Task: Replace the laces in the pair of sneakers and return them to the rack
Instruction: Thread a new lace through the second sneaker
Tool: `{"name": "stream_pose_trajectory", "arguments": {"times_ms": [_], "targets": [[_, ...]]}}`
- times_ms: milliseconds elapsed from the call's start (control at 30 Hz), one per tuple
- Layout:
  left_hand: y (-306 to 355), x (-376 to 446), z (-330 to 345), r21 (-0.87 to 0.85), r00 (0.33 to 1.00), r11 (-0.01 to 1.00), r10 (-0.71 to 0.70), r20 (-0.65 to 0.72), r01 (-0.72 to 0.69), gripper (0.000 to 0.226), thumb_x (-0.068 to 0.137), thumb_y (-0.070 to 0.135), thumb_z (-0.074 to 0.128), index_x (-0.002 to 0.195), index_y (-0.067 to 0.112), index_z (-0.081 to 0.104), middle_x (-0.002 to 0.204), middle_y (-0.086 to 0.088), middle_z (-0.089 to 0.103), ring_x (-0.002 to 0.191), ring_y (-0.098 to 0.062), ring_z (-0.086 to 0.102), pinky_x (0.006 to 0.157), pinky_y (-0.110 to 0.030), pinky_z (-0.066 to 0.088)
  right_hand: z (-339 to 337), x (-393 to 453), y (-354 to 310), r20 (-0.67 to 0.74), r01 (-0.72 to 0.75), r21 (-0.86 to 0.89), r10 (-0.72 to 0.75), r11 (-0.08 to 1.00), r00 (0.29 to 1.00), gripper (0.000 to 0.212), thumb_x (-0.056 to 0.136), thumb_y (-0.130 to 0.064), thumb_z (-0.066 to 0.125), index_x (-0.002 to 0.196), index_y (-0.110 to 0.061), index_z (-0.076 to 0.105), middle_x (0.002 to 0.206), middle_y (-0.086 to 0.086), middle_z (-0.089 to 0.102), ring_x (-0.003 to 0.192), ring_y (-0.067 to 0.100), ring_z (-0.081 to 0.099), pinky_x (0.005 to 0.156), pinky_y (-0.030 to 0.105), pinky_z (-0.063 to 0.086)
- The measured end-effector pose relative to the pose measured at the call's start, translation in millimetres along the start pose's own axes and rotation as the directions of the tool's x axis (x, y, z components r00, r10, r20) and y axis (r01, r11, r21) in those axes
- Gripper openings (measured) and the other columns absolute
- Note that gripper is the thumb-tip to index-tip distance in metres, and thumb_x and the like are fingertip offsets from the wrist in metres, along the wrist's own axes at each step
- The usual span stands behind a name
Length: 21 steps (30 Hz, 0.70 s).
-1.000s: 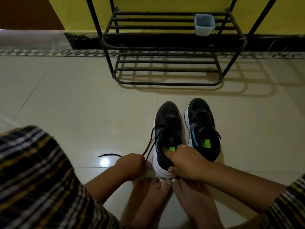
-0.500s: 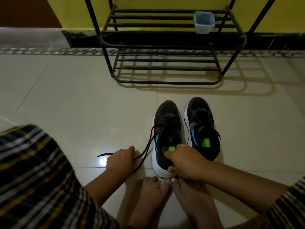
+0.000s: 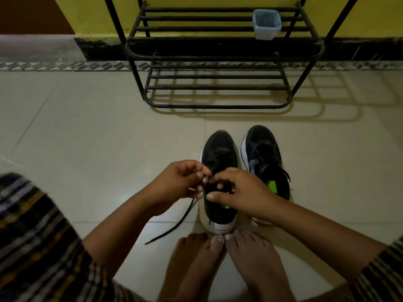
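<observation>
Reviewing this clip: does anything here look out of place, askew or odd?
Only one thing: a small pale plastic container sits on the shoe rack, an unusual item there. A loose lace trailing on the floor from the left sneaker fits the relacing work.

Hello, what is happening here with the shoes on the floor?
A person sits on the floor working on the left sneaker of a black pair. The left hand pinches a black lace whose loose end trails on the tiles, and the right hand works at the eyelets. The other sneaker stands beside it. The rack holds only a small plastic container.
</observation>
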<state>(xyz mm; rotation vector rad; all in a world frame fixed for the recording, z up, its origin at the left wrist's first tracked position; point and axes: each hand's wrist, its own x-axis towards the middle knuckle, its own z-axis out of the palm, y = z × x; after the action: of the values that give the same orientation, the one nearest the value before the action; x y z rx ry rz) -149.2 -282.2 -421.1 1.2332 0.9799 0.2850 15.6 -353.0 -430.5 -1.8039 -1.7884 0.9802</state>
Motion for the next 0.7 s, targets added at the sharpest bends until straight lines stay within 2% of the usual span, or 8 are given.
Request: {"name": "stream_pose_trajectory", "arguments": {"times_ms": [100, 133, 200, 300, 433, 500, 567, 700], "targets": [[6, 0, 9, 0.019, 0.995, 0.995, 0.102, -0.012, -0.102, 0.02, 0.096, 0.001, 0.045, 0.096, 0.004, 0.065, 0.071, -0.005, 0.064, 0.065, -0.011, 0.061, 0.066, -0.023, 0.056, 5, -1, 2, 0.058, -0.06, 0.293, 0.045, 0.954, 0.997, 0.009, 0.084, -0.021, 0.068, 0.089, -0.014, 0.066, 0.077, -0.001, 0.053, 0.068, 0.009, 0.049, 0.067, 0.026, 0.041], [5, 0, 10, 0.065, 0.992, 0.991, 0.121, -0.038, -0.118, 0.019, 0.095, 0.001, 0.047, 0.098, 0.004, 0.065, 0.074, -0.006, 0.066, 0.066, -0.011, 0.063, 0.068, -0.023, 0.056, 7, -1, 4, 0.062, -0.078, 0.367, 0.059, 0.927, 0.996, 0.005, 0.086, -0.016, 0.066, 0.087, -0.012, 0.065, 0.076, 0.001, 0.055, 0.069, 0.011, 0.051, 0.068, 0.028, 0.043], [1, 2, 7, 0.228, 0.98, 0.966, 0.156, -0.125, -0.125, 0.016, 0.093, 0.003, 0.053, 0.097, 0.009, 0.067, 0.078, -0.006, 0.068, 0.064, -0.008, 0.065, 0.067, -0.022, 0.056, 6, -1, 8, 0.05, -0.108, 0.435, 0.096, 0.894, 0.994, 0.009, 0.089, -0.012, 0.061, 0.085, -0.007, 0.066, 0.076, 0.005, 0.06, 0.074, 0.014, 0.056, 0.074, 0.031, 0.047], [-10, 6, 1, 0.503, 0.949, 0.862, 0.209, -0.235, -0.065, 0.011, 0.09, 0.014, 0.061, 0.085, 0.022, 0.068, 0.074, 0.005, 0.068, 0.06, -0.004, 0.065, 0.064, -0.019, 0.054, -2, 0, 14, 0.006, -0.145, 0.421, 0.157, 0.896, 0.988, 0.019, 0.094, -0.011, 0.053, 0.082, -0.009, 0.067, 0.071, 0.002, 0.063, 0.073, 0.01, 0.059, 0.075, 0.025, 0.047], [-19, 10, -4, 0.634, 0.927, 0.773, 0.229, -0.298, 0.013, 0.011, 0.09, 0.017, 0.061, 0.081, 0.021, 0.067, 0.073, 0.01, 0.064, 0.062, -0.001, 0.062, 0.057, -0.007, 0.042, -8, 2, 23, -0.05, -0.207, 0.348, 0.238, 0.914, 0.97, 0.021, 0.095, -0.01, 0.051, 0.083, -0.011, 0.068, 0.07, -0.002, 0.064, 0.065, 0.008, 0.056, 0.07, 0.02, 0.045], [-20, 12, -8, 0.664, 0.915, 0.747, 0.238, -0.325, 0.041, 0.012, 0.09, 0.017, 0.06, 0.081, 0.022, 0.065, 0.076, 0.008, 0.063, 0.071, -0.006, 0.061, 0.06, -0.011, 0.039, -12, 2, 27, -0.101, -0.231, 0.331, 0.278, 0.915, 0.955, 0.018, 0.093, -0.008, 0.054, 0.082, -0.009, 0.068, 0.07, -0.005, 0.064, 0.062, 0.005, 0.056, 0.066, 0.015, 0.044], [-21, 13, -11, 0.659, 0.906, 0.749, 0.229, -0.354, 0.068, 0.012, 0.09, 0.017, 0.06, 0.081, 0.023, 0.064, 0.077, 0.007, 0.063, 0.074, -0.009, 0.06, 0.062, -0.016, 0.039, -17, 2, 31, -0.168, -0.236, 0.241, 0.28, 0.942, 0.945, 0.017, 0.092, -0.01, 0.056, 0.08, -0.009, 0.069, 0.065, -0.008, 0.061, 0.062, 0.001, 0.055, 0.062, 0.012, 0.042], [-25, 13, -15, 0.666, 0.896, 0.739, 0.226, -0.383, 0.099, 0.011, 0.09, 0.016, 0.06, 0.081, 0.021, 0.064, 0.078, 0.007, 0.063, 0.071, -0.006, 0.056, 0.058, -0.011, 0.036, -19, 2, 30, -0.283, -0.213, 0.09, 0.23, 0.973, 0.931, 0.013, 0.09, -0.015, 0.06, 0.081, -0.013, 0.069, 0.07, -0.011, 0.061, 0.068, 0.0, 0.056, 0.062, 0.012, 0.04]]}}
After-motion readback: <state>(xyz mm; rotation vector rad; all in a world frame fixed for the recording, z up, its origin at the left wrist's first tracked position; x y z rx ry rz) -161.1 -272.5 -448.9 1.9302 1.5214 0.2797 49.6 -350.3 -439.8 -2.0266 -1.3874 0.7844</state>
